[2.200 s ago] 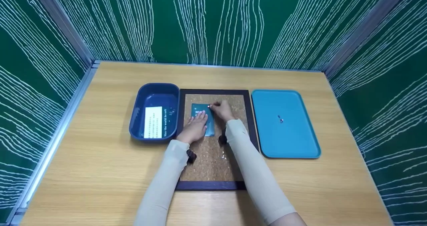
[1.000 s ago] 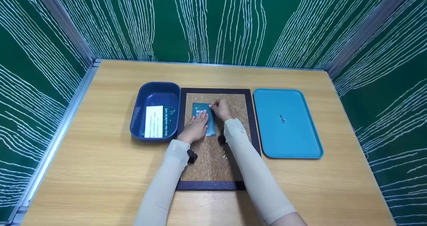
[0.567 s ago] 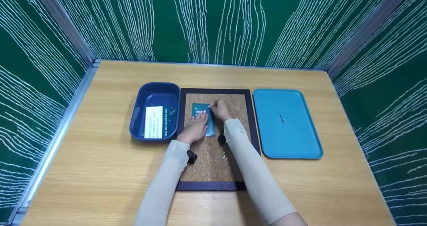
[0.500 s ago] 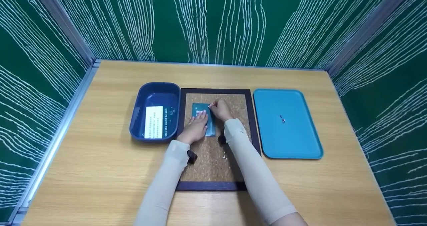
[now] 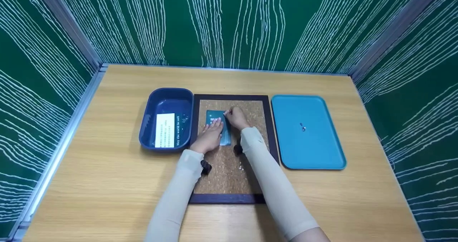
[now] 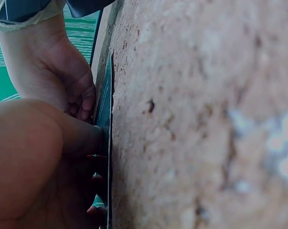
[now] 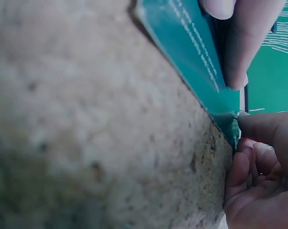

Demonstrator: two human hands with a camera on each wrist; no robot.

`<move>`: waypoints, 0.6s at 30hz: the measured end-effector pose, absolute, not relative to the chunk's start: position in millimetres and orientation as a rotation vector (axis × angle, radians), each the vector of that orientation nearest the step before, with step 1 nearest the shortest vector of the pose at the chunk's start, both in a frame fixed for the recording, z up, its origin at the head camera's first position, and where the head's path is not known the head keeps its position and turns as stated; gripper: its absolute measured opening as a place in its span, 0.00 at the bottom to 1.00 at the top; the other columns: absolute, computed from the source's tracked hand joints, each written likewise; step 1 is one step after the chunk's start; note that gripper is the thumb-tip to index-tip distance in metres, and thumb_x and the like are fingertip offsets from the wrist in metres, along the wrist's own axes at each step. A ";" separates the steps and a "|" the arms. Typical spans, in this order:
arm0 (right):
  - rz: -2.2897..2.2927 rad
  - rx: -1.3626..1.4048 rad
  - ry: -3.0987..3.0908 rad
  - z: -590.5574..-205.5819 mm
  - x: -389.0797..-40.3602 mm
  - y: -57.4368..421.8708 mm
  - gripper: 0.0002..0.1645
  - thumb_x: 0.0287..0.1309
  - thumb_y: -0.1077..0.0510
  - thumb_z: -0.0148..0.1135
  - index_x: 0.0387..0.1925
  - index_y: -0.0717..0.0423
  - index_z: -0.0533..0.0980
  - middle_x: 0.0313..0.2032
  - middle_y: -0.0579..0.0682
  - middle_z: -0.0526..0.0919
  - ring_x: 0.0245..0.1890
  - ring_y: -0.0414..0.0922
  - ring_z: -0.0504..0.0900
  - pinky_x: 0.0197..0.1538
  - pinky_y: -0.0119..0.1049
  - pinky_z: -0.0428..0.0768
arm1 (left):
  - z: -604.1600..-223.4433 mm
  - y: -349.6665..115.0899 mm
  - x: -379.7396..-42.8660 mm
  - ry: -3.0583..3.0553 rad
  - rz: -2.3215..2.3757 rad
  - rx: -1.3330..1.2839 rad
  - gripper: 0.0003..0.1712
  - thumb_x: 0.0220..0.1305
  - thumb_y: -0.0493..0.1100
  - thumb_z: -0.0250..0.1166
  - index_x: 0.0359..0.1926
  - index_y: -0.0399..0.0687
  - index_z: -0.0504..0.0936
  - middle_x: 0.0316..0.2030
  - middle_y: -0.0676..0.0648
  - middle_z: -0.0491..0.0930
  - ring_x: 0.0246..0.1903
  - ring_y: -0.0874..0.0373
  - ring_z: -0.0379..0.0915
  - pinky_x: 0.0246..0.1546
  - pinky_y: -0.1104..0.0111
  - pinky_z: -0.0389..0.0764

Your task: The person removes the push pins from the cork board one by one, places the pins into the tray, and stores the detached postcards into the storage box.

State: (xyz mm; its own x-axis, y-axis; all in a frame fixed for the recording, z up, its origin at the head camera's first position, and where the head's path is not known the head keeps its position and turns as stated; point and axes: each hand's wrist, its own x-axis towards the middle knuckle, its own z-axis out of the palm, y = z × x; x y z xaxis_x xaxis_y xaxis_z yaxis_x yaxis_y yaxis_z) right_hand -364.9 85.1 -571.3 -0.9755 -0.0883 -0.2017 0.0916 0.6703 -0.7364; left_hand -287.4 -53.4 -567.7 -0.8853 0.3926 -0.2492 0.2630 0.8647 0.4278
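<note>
A teal card (image 5: 226, 136) with white print lies on the framed cork board (image 5: 225, 179). My left hand (image 5: 211, 136) rests on it with extended fingers, holding it flat; in the right wrist view, fingertips (image 7: 239, 52) touch its surface. At the card's top right corner, my right hand (image 5: 239, 118) pinches a small push pin (image 5: 224, 113), mostly covered by thumb and fingers. The right wrist view has the thumb (image 7: 261, 126) at that corner with the other fingers curled beneath. Whether the pin's point is in the cork is hidden.
Left of the board, a dark blue bin (image 5: 145, 136) holds a white-and-teal card (image 5: 165, 131) and small clear bits. To the right, a blue tray (image 5: 311, 149) carries several tiny pins (image 5: 303, 128). Small clear pieces (image 5: 241, 168) lie low on the cork.
My right fingertips have closed in around the pin at the card's corner, and its head shows less than before. My left hand stays in place on the card.
</note>
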 end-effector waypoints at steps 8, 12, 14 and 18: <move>-1.310 -0.054 2.609 -570.9 -362.1 92.7 0.11 0.69 0.57 0.51 0.32 0.59 0.75 0.25 0.47 0.70 0.26 0.42 0.69 0.28 0.30 0.67 | -566.5 -53.2 -286.4 2.709 0.562 0.498 0.30 0.76 0.43 0.42 0.75 0.42 0.50 0.76 0.46 0.42 0.76 0.53 0.34 0.76 0.57 0.40; -1.383 -0.062 2.597 -573.4 -361.1 97.3 0.11 0.69 0.58 0.52 0.36 0.60 0.78 0.28 0.46 0.73 0.28 0.41 0.70 0.31 0.28 0.68 | -566.8 -53.9 -286.4 2.702 0.576 0.497 0.30 0.76 0.44 0.42 0.75 0.43 0.49 0.76 0.46 0.41 0.76 0.53 0.33 0.76 0.58 0.39; -1.417 -0.047 2.581 -573.5 -360.2 99.2 0.11 0.69 0.58 0.52 0.36 0.59 0.79 0.29 0.47 0.74 0.29 0.41 0.71 0.32 0.29 0.69 | -567.4 -54.0 -286.3 2.699 0.585 0.500 0.30 0.76 0.44 0.41 0.75 0.43 0.49 0.76 0.46 0.41 0.76 0.53 0.33 0.76 0.57 0.39; -1.492 -0.036 2.527 -572.5 -358.6 102.4 0.10 0.68 0.58 0.52 0.36 0.59 0.79 0.32 0.48 0.78 0.32 0.41 0.72 0.36 0.29 0.71 | -568.4 -54.0 -286.8 2.698 0.582 0.506 0.30 0.76 0.44 0.41 0.75 0.43 0.48 0.76 0.46 0.41 0.76 0.53 0.33 0.76 0.57 0.39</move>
